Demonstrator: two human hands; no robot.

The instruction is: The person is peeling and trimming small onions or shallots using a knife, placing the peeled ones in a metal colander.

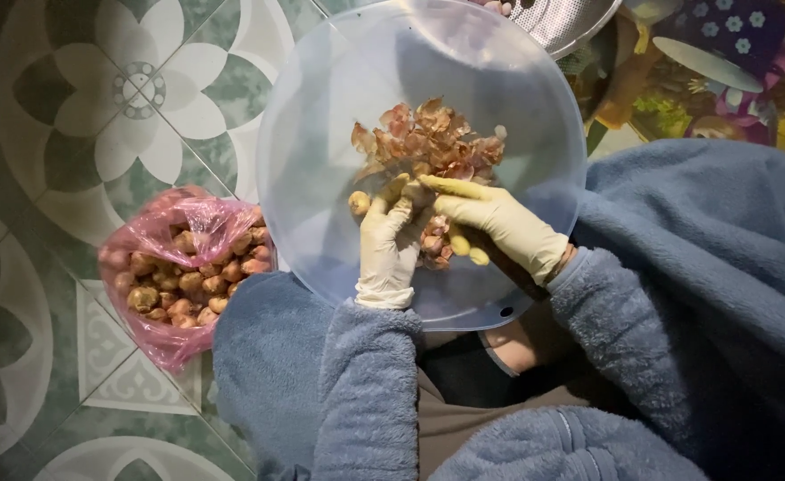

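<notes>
Both my hands wear pale yellow gloves and meet over a translucent round plastic lid [321, 134] resting on my lap. My left hand [387, 242] and my right hand [490, 218] pinch a small shallot [415, 191] together at their fingertips. A heap of dry reddish peels [433, 142] lies on the lid just beyond my fingers. A few shallots [435, 249] sit under my hands. One peeled bulb [359, 203] rests left of my left thumb.
A pink plastic bag [156, 343] full of unpeeled shallots [188, 281] lies on the patterned tile floor at the left. A metal colander [571, 22] shows at the top edge. Blue fleece [704, 267] covers my knees and arms.
</notes>
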